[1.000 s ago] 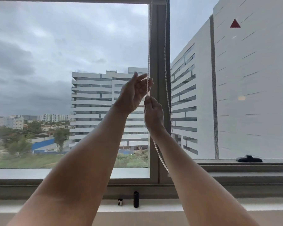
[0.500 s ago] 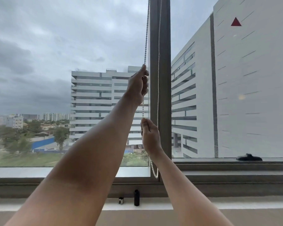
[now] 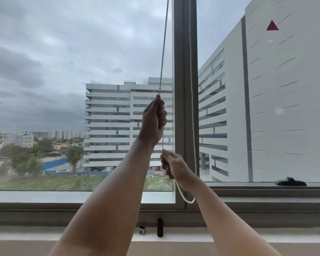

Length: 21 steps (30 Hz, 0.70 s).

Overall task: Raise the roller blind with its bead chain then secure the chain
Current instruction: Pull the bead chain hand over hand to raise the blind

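Since the picture half a second ago, my left grip (image 3: 153, 119) has come lower along the bead chain (image 3: 163, 52), and my right grip (image 3: 174, 163) below it has also sunk a little. The left grip is now closed in a fist around the front strand of the chain, with the thumb side up. The right grip is just under it, fingers curled round the same strand, thumb and finger pinching it at the top. Between the two grips a short piece of chain is visible, straight. Above my left grip the strand goes tight up and out of the top of the view. The other strand hangs in front of the window post (image 3: 183, 89), and the loop's bottom curves beside my right wrist, low at the foot of the post. On the sill (image 3: 26, 235) stands a small black cylinder (image 3: 160, 227), upright.
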Each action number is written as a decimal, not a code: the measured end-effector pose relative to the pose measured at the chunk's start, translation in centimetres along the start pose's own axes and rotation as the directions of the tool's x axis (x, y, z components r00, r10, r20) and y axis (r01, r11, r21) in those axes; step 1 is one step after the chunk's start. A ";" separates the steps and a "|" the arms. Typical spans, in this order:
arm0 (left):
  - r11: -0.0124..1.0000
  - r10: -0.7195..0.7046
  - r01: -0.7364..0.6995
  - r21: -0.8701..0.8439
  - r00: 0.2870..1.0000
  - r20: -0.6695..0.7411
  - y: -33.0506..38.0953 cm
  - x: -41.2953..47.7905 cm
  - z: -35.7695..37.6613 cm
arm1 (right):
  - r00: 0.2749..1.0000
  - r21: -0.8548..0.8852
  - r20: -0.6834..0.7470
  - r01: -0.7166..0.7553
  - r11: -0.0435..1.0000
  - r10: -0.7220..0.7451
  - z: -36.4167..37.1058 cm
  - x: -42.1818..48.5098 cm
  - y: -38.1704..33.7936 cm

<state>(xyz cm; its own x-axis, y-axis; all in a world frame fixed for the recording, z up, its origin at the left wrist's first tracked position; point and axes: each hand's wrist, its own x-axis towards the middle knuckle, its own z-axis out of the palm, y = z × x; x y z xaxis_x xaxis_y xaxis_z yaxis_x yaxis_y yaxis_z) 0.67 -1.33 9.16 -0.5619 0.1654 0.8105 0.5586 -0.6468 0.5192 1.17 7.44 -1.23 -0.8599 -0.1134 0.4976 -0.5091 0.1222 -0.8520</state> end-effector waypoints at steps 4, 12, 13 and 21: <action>0.999 -0.006 0.006 -0.051 1.000 0.016 -0.4 -0.7 -1.4 | 0.963 -0.137 0.206 -0.146 0.980 0.173 -1.4 0.2 -1.4; 0.985 -0.044 0.045 -0.167 0.999 0.013 -2.5 -1.9 -1.3 | 0.989 0.162 0.150 -0.009 0.987 -0.016 -3.2 2.4 -8.2; 0.984 -0.048 0.049 -0.169 0.999 0.012 -2.6 -2.0 -1.1 | 0.993 0.210 0.111 0.017 0.977 -0.041 -3.3 2.7 -9.3; 0.981 -0.088 0.091 -0.169 0.996 0.030 -3.0 -2.3 0.2 | 0.970 0.277 -0.213 0.179 0.944 -0.122 -1.7 3.5 -16.4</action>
<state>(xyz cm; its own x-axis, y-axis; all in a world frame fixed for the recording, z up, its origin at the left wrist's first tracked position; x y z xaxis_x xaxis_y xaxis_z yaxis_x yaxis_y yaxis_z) 0.37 0.38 5.79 -0.5903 0.2435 0.7696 0.3940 -0.7452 0.5379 6.46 6.76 14.74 -0.7795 0.0849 0.6207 -0.6247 -0.1785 -0.7602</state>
